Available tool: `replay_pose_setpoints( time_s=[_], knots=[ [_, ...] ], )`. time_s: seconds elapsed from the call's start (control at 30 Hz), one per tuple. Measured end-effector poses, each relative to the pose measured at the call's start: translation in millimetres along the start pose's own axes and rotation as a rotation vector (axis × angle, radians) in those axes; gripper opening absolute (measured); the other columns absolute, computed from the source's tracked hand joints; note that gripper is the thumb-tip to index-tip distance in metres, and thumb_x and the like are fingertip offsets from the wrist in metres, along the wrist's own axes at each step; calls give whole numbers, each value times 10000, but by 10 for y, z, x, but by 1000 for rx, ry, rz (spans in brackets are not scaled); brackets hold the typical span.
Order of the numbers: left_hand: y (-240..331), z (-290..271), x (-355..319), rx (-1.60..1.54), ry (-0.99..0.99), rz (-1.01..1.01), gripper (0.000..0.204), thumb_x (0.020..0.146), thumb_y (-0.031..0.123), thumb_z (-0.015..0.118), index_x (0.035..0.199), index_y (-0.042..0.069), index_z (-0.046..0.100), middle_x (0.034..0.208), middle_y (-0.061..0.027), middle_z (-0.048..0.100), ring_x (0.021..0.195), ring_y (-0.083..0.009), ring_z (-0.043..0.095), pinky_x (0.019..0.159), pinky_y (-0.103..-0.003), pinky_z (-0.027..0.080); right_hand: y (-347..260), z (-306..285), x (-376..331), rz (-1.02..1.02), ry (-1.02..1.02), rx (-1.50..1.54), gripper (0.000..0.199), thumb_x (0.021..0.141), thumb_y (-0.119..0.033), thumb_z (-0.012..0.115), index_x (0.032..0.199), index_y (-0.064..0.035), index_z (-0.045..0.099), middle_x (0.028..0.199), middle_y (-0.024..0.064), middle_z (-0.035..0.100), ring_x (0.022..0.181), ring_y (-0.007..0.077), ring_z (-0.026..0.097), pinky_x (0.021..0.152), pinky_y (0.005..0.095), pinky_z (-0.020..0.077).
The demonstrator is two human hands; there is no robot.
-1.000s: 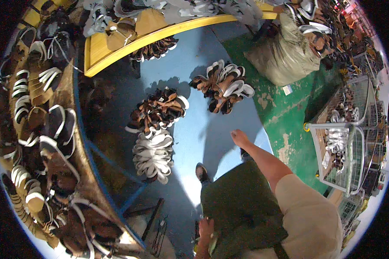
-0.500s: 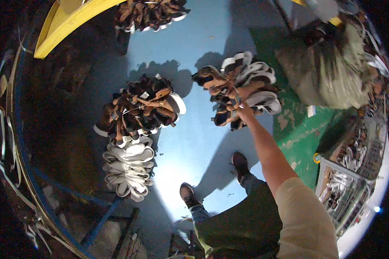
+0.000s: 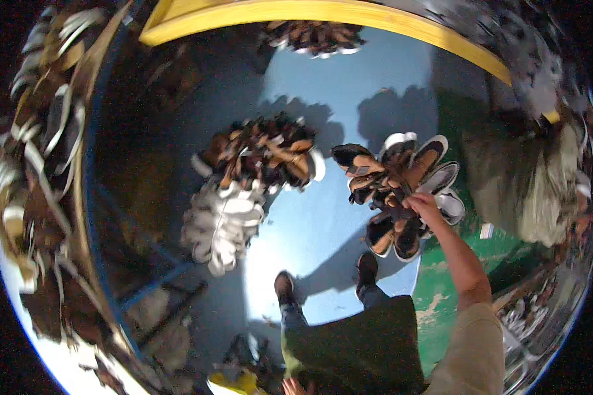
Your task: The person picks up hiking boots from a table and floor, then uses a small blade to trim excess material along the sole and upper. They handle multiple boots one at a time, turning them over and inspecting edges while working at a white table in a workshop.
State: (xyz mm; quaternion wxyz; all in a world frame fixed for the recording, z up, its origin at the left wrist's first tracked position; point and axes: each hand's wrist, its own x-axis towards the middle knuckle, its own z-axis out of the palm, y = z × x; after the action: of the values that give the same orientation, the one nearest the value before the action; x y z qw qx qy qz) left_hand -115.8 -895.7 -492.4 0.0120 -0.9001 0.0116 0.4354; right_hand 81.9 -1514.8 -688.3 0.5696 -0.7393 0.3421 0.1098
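Observation:
My right hand (image 3: 423, 205) is closed on the middle of a bundle of shoe uppers (image 3: 431, 164), brown, black and white, splayed outward like petals. What ties them is hidden under my fingers. The bundle seems to hang above the floor, its shadow standing apart from it. Only a few fingers of my left hand (image 3: 295, 387) show at the lower edge, against the dark green apron (image 3: 352, 342); whether they hold anything is hidden. To the left lie a brown and black bundle of uppers (image 3: 263, 150) and, touching it, a whitish bundle (image 3: 224, 220).
Another brown bundle (image 3: 316, 37) lies at the far end, under a yellow beam (image 3: 323, 12). A large greenish-grey sack (image 3: 530, 184) stands at the right on green floor (image 3: 445, 283). Shoe parts hang along the left rack (image 3: 76, 217). My feet stand on the blue floor (image 3: 303, 230).
The bundle in my right hand has spread open and looks raised. My view has shifted, moving the left bundles rightward in the picture. Fingers of my left hand now show at the lower edge.

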Motion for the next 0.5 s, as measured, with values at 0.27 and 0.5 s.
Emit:
replay_pose_setpoints(
  time_s=[0.27, 0.5],
  knots=[
    [397, -919, 273, -1128, 116, -255, 372, 873, 276, 609, 1090, -11, 511, 1023, -150, 529, 924, -244, 515, 837, -363, 417, -1968, 260, -1930, -113, -269, 257, 218, 831, -168, 631, 678, -22, 578, 640, 4, 494, 590, 103, 476, 548, 260, 364],
    [15, -1323, 1545, -911, 632, 194, 397, 869, 254, 596, 1145, -10, 491, 1057, -170, 506, 968, -301, 500, 849, -393, 404, -1187, 1623, -1789, -661, -453, -210, 188, 765, -243, 698, 715, -68, 653, 690, 112, 604, 571, 262, 577, 515, 379, 432]
  ],
)
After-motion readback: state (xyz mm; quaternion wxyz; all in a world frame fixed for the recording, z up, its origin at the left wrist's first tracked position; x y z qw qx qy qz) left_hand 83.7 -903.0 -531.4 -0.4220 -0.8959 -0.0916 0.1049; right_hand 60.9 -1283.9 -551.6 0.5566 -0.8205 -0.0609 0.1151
